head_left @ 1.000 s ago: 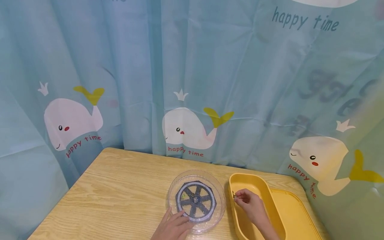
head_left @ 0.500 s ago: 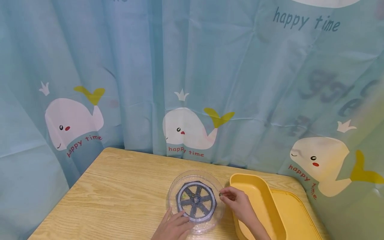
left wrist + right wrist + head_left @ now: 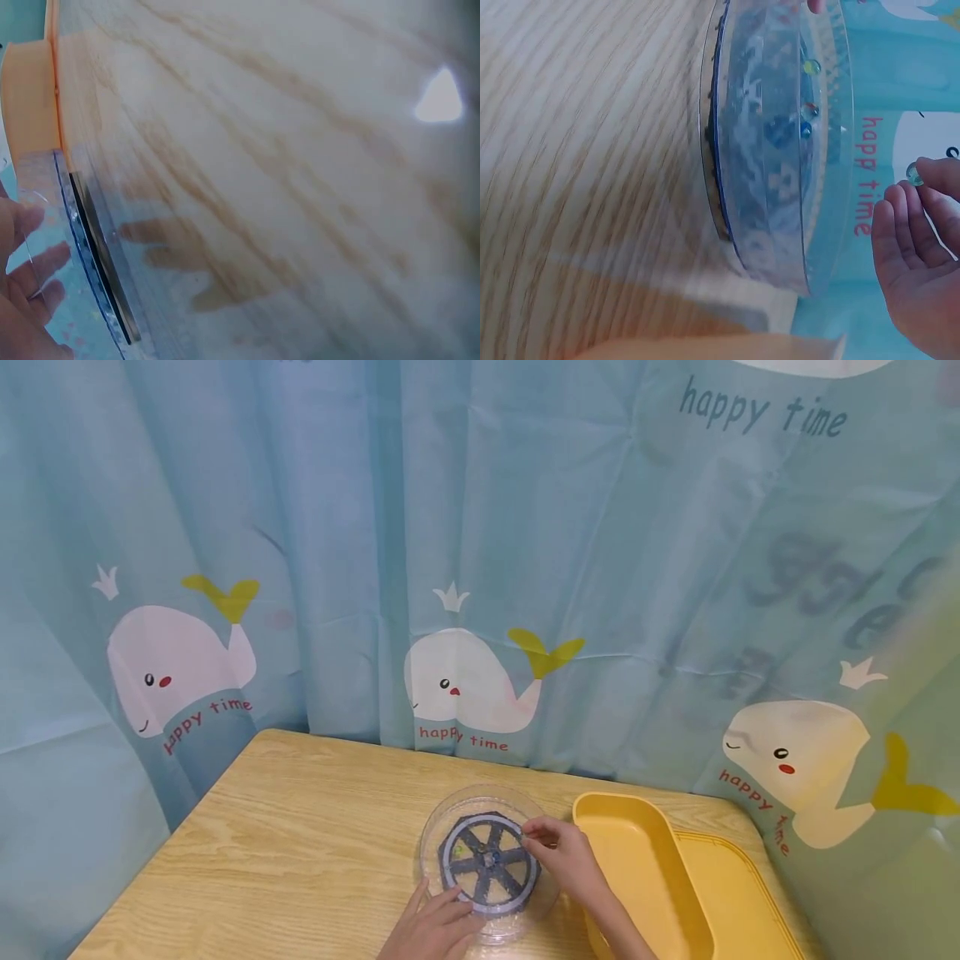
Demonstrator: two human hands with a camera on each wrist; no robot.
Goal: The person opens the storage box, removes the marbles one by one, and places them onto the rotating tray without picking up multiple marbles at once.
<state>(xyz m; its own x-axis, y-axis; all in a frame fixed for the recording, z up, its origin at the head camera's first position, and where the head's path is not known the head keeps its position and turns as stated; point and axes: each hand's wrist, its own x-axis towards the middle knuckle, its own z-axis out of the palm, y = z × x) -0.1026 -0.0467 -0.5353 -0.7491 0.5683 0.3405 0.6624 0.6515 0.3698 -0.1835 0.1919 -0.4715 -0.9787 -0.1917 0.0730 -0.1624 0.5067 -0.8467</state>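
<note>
A clear round dish (image 3: 433, 827) stands on the table, with a dark six-spoked wheel shape seen in its base. My right hand (image 3: 566, 858) is over the dish's right side, pinching a clear glass marble (image 3: 915, 174) between thumb and fingertip. Several marbles lie in the dish, among them a yellow-green marble (image 3: 811, 67) and a blue marble (image 3: 805, 129). Fingers of my left hand (image 3: 437, 925) are spread at the dish's near left rim, resting against it. In the left wrist view that hand (image 3: 30, 281) is partly cut off at the edge.
Right of the dish is a deep yellow tray (image 3: 624, 805), with a flat yellow lid (image 3: 738, 885) beside it. Both lie on the wooden table (image 3: 300, 827). A blue curtain (image 3: 337, 568) with whale prints hangs behind the table.
My right hand has moved left with the marble, from above the yellow tray to over the clear dish. The left hand has stayed at the dish's rim.
</note>
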